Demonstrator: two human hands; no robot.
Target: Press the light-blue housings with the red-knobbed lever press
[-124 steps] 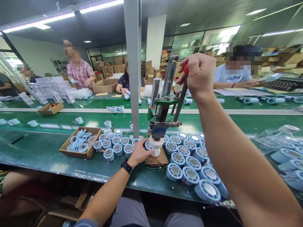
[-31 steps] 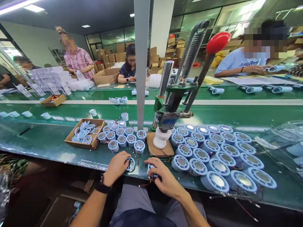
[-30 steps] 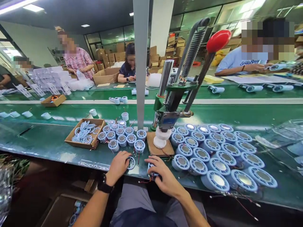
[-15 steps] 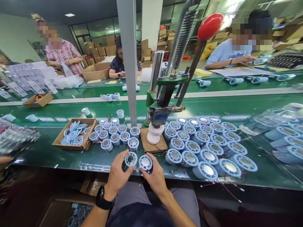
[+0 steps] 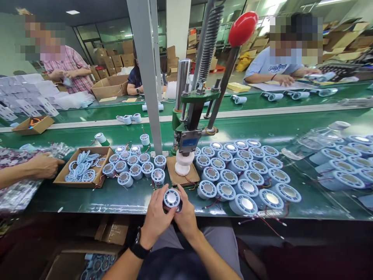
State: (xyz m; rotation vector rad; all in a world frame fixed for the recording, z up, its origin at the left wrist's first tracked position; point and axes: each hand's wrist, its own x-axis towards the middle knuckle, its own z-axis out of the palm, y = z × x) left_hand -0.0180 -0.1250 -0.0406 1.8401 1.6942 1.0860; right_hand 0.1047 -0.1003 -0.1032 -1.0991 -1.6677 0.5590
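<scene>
Between my left hand (image 5: 157, 214) and my right hand (image 5: 187, 216), fingers curled round both sides, is a light-blue round housing (image 5: 171, 199). Its slotted ring faces up around a silver disc. Just beyond my fingertips stands a hand press (image 5: 190, 142) with a red knob and a white round pressing block (image 5: 182, 165). Several similar light-blue housings (image 5: 135, 171) stand left of the press, and a larger group (image 5: 229, 176) fills the bench on its right. Loose light-blue rings (image 5: 83, 165) lie in a small cardboard box on the left.
A co-worker's hand (image 5: 45, 165) reaches in from the left beside clear plastic packaging (image 5: 17, 194). A clear plastic bottle (image 5: 317, 138) lies at the right near more housings. Behind the press runs a green conveyor (image 5: 262, 116); people sit and stand beyond it. A grey post (image 5: 145, 77) rises behind the bench.
My hands have come together: the ring from my left hand now sits against the housing from my right, and both hands grip it. At the left, the co-worker's hand and packaging have come further in.
</scene>
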